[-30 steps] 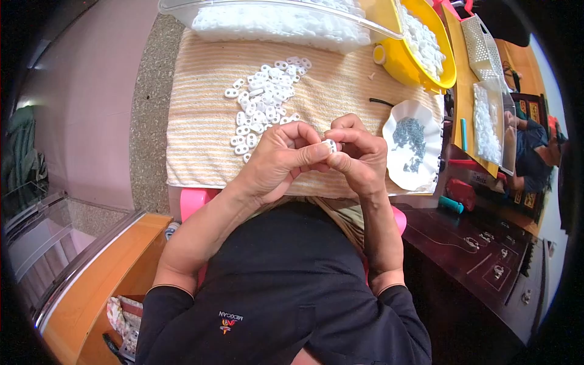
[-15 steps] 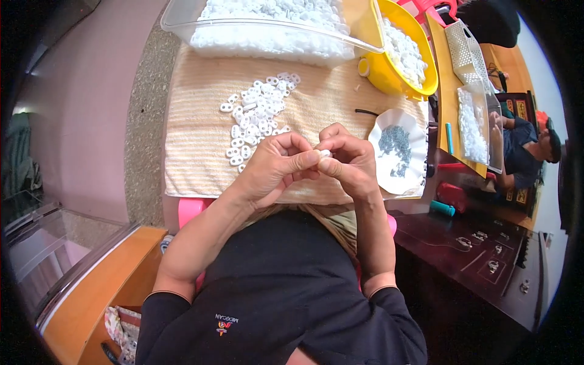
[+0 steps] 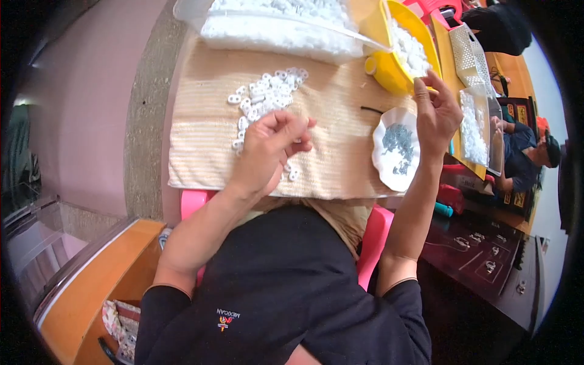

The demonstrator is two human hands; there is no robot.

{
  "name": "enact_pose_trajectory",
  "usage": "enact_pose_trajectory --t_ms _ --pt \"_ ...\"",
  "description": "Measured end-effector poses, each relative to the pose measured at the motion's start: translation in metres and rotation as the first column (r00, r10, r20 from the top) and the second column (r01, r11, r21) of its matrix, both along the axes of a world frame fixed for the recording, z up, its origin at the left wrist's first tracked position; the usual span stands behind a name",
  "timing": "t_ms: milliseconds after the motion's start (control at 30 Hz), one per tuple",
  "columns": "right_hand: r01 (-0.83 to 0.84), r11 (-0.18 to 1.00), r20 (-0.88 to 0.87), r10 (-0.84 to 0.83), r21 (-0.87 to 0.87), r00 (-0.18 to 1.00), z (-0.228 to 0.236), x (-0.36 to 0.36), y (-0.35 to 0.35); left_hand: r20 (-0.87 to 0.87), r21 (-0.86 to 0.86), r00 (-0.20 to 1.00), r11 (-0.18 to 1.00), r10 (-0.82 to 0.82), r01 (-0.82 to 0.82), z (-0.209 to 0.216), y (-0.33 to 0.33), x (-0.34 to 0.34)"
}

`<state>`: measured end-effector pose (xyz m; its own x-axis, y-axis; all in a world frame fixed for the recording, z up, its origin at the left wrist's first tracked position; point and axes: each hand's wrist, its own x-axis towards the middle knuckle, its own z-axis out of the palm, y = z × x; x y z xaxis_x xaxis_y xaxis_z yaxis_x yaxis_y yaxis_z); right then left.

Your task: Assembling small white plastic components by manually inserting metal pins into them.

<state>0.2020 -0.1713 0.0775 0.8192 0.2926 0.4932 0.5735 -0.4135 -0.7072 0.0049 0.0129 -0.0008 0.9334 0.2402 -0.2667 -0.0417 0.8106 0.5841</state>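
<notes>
My left hand (image 3: 263, 153) is above the towel, beside a loose pile of small white two-holed plastic pieces (image 3: 263, 97). Its fingers are curled in; a speck of white shows between them, too small to name. A couple of the same white pieces (image 3: 293, 175) lie on the towel just right of its wrist. My right hand (image 3: 437, 115) is raised at the near rim of a yellow basin (image 3: 389, 76) holding many white pieces. Its thumb and forefinger are a little apart, and I see nothing between them. Below it stands a white scalloped dish (image 3: 381, 167) with small dark grey bits.
A clear plastic bin (image 3: 286, 30) full of white pieces stands at the far edge of the striped towel (image 3: 334, 121). A thin black stick (image 3: 371, 109) lies near the dish. At right, another person (image 3: 523, 146) sits by a clear tray (image 3: 494, 131) and a white perforated basket (image 3: 469, 55).
My hands were together over the towel, fingers on a small white piece. Now the right has moved out to the yellow basin, and the left has shifted slightly left.
</notes>
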Motion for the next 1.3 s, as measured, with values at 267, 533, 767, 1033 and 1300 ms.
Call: enact_pose_trajectory --t_ms 267,533,767,1033,1300 --pt "-0.647 0.75 -0.436 0.541 -0.137 0.719 -0.039 -0.116 0.026 -0.042 -0.024 0.981 0.981 0.19 -0.191 0.005 0.011 0.003" --pt "-0.588 0.615 -0.343 0.479 -0.525 0.808 -0.042 -0.142 0.037 -0.033 0.008 0.975 0.975 0.221 -0.221 0.003 0.012 0.001" --pt "-0.61 0.61 -0.378 0.479 -0.506 0.793 -0.048 -0.143 0.035 -0.057 -0.006 0.955 0.957 0.29 -0.291 0.006 0.014 0.002" --pt "-0.477 0.702 -0.287 0.381 -0.529 0.879 -0.046 -0.118 0.044 -0.071 0.011 0.945 0.947 0.32 -0.32 0.007 0.017 0.003" --pt "-0.479 0.712 -0.211 0.437 -0.513 0.874 -0.053 -0.101 0.065 -0.061 0.006 0.947 0.948 0.317 -0.317 0.003 0.016 0.003"
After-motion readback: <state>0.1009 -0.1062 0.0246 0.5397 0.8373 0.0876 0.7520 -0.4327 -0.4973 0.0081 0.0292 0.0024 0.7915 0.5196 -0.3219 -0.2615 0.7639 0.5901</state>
